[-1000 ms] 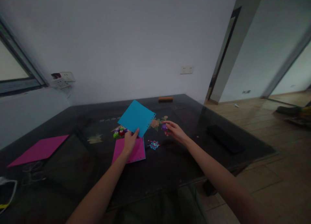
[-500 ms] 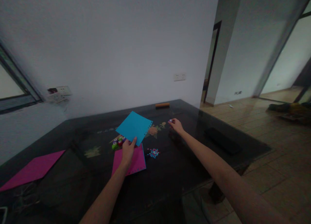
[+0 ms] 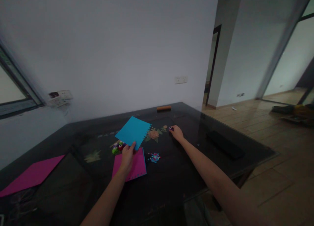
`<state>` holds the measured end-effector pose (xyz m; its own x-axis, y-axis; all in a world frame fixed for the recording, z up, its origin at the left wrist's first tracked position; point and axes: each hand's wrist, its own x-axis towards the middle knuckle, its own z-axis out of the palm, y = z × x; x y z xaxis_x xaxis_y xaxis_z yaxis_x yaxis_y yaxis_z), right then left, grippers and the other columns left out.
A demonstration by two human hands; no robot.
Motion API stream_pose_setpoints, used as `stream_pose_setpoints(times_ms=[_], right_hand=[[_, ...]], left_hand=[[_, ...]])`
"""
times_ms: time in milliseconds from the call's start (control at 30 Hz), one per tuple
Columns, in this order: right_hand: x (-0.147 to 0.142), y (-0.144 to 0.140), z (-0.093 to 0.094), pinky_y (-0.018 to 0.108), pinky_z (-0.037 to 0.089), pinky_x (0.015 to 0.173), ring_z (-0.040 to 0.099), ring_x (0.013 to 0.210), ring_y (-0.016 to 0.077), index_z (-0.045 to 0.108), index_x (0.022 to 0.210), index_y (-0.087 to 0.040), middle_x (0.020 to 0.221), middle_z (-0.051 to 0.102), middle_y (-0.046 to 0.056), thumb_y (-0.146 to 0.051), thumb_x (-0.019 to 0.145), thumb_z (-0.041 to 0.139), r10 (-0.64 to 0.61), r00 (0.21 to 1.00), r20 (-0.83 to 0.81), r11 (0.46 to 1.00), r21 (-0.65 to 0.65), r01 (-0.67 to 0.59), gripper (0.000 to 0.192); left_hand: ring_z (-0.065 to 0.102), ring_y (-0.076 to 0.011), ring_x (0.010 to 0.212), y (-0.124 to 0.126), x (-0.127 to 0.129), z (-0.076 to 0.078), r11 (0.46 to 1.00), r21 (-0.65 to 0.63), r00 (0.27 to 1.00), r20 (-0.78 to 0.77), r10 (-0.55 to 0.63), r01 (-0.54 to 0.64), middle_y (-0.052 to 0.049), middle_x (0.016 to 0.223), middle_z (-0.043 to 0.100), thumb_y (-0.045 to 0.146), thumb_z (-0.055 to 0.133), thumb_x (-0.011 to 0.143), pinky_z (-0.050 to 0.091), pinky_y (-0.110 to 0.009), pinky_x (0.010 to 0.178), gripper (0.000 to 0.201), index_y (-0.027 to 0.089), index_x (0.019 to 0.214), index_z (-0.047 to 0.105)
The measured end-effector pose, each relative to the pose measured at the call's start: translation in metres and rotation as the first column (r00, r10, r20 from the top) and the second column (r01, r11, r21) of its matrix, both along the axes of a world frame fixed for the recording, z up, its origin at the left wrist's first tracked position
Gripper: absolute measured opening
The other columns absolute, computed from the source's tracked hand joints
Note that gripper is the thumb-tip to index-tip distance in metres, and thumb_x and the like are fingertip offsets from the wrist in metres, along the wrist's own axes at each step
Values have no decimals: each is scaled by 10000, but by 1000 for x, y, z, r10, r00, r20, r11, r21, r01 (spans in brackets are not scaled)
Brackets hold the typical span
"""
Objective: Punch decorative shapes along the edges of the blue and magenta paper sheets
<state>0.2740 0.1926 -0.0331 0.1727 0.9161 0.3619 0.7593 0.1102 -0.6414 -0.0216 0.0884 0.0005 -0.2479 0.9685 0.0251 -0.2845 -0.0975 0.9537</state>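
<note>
The blue sheet (image 3: 132, 130) lies left of your right hand (image 3: 173, 130), well apart from it; your left hand (image 3: 128, 155) is nearer, grasping the sheet's near corner, thumb on top, above the pink sheet (image 3: 139, 167). Your right hand pinches the purple eye-marked piece (image 3: 170, 128), right of the printed rose (image 3: 153, 134); you cannot tell whether it touches the table (image 3: 179, 180). The blue sheet looks nearly square, with no clear long axis; its holed edge faces right and near. The purple piece's own axis is too small to read.
</note>
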Motion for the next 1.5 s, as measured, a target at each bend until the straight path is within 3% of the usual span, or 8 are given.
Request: stream_pose_setpoints(times_ms=[300,633,933,1067,1167,1233,1367,1500], right_hand=[[5,2,-5,315,379,923,543,1025,206,570,1157,-161,1111,573,95,-140,766,570,16,998,67,999,44,-19,392],[9,3,-5,320,399,861,566,924,196,643,998,-161,988,614,85,-131,721,603,25,1000,-6,996,84,-24,281],[21,-12,33,331,423,765,574,807,213,661,892,-137,876,646,104,-347,798,501,-23,984,-174,976,212,60,280],[1,-23,57,293,429,646,581,668,183,664,804,-141,730,655,75,-460,796,499,195,936,-292,972,186,-144,359],[-24,-35,68,256,407,543,580,636,159,645,920,-138,778,663,82,-555,820,424,450,733,-510,870,65,-489,483],[-38,-42,71,245,418,565,580,671,146,637,950,-150,825,659,69,-548,770,523,518,645,-562,803,59,-593,451],[-48,-49,74,256,412,601,554,646,138,627,778,-145,702,622,14,-456,579,737,543,627,-559,780,58,-623,385],[-44,-49,75,255,383,589,522,591,123,589,655,-149,608,580,-13,-421,535,759,525,617,-586,784,52,-618,343]], left_hand=[[550,-119,627,5,-4,0,999,47,999,50,0,-2,19,722,602,375,744,551,458,-246,610,330,170,730,558],[532,-116,565,-3,-1,8,999,18,999,-11,42,-42,21,699,603,396,738,522,430,-243,552,357,166,730,560],[500,-142,517,-11,4,17,994,72,961,-270,-58,80,11,563,565,412,717,580,403,-250,510,267,183,599,581],[457,-133,470,-17,7,26,990,102,924,-378,-57,103,21,481,503,423,720,562,360,-239,465,322,186,483,517],[461,-135,472,-18,8,27,984,111,914,-396,-87,141,16,484,512,436,718,566,358,-237,466,331,180,485,523],[466,-134,478,-17,7,25,978,115,906,-408,-113,174,8,506,536,446,714,578,359,-237,474,327,172,512,548],[465,-127,481,-15,5,21,968,127,877,-462,-134,215,10,518,541,465,691,613,355,-231,479,334,162,549,566],[518,-142,555,-12,2,19,972,167,859,-508,-58,164,6,592,573,473,619,687,398,-234,530,317,157,661,607]])
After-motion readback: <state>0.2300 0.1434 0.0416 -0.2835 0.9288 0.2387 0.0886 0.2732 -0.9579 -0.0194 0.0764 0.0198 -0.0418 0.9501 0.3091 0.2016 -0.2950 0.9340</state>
